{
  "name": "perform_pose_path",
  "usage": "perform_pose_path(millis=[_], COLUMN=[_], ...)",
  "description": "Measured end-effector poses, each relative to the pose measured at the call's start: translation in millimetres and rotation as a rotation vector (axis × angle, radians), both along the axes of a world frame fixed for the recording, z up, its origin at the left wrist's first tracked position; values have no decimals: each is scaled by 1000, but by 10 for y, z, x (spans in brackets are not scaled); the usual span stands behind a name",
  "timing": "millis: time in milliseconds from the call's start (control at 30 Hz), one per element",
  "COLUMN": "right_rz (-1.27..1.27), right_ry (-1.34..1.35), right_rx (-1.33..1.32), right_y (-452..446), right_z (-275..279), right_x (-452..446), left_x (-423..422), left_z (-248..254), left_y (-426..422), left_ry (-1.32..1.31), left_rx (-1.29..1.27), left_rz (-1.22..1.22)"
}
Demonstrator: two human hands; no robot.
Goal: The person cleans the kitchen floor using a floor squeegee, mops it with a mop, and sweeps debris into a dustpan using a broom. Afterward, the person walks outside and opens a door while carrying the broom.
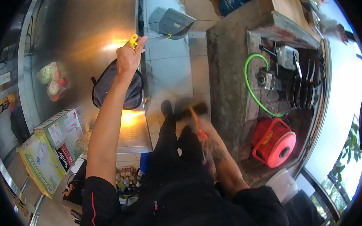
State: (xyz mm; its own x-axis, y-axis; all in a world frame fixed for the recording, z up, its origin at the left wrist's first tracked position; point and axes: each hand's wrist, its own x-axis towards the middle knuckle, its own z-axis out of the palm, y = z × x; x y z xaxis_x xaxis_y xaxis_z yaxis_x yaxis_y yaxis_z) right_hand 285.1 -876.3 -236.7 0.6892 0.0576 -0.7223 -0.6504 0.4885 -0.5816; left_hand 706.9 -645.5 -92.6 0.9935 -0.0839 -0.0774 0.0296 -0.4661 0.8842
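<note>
My left hand [128,60] is closed around the yellow grip of a long-handled dustpan [177,24]. The grey pan hangs out over the tiled floor, beyond the edge of the steel counter. Lower down, my right hand [207,130] grips the orange handle of a broom [195,117]. Its dark bristle head is smeared by motion above the floor, close to my shoes. Part of the right hand's fingers is blurred. Beneath my left forearm a dark grey bag [127,88] rests on the counter.
The steel counter [84,24] runs along the left, with bagged vegetables [56,81] and product boxes [50,147] on it. A concrete counter [224,94] stands to the right; its recess holds a red gas cylinder [276,145], a green hose [247,75] and several pans [303,90].
</note>
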Motion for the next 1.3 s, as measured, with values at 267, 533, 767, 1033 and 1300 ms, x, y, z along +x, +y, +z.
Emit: perform_pose_path(millis=[267, 533, 767, 1033, 1300], right_rz=[170, 293, 1040, 1394, 1867], right_ry=[271, 379, 419, -553, -269], right_rx=[-233, -308, -35, -824, -1257], right_y=[-856, -1100, -1430, -1500, -2271], right_z=[-667, 1561, 1258, -323, 122], right_x=[2905, 1940, 1857, 3849, 6235], left_x=[385, 1321, 1529, 1540, 1535], left_z=[-276, -502, -482, -633, -641], left_y=[-234, -447, -614, -553, -531], left_ry=[-123, -223, -149, -195, -305], left_rx=[16, 195, 28, 197, 334], left_rz=[120, 83, 191, 157, 173])
